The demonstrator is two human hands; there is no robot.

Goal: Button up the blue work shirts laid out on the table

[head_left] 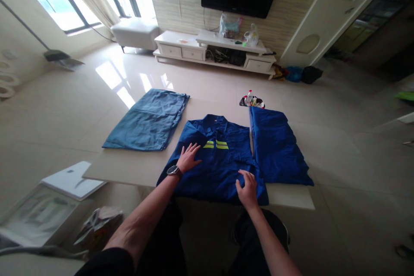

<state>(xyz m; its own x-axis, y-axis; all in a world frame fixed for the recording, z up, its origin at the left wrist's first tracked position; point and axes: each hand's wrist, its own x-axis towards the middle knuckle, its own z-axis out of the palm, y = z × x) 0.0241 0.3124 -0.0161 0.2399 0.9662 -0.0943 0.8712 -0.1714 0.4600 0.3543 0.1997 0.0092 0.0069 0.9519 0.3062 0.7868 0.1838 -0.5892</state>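
Head view: living room, tiled floor, low table at centre frame. Blue work shirt lies flat at centre. Left hand rests open-palmed on its left side; right hand presses flat, fingers spread, lower right. Folded blue garment just beside, right; lighter blue cloth upper left.

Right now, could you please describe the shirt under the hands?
On the low table, the shirt lies between a paler blue cloth and a folded darker garment. The left hand and right hand rest on it. It alone has yellow-green stripes.
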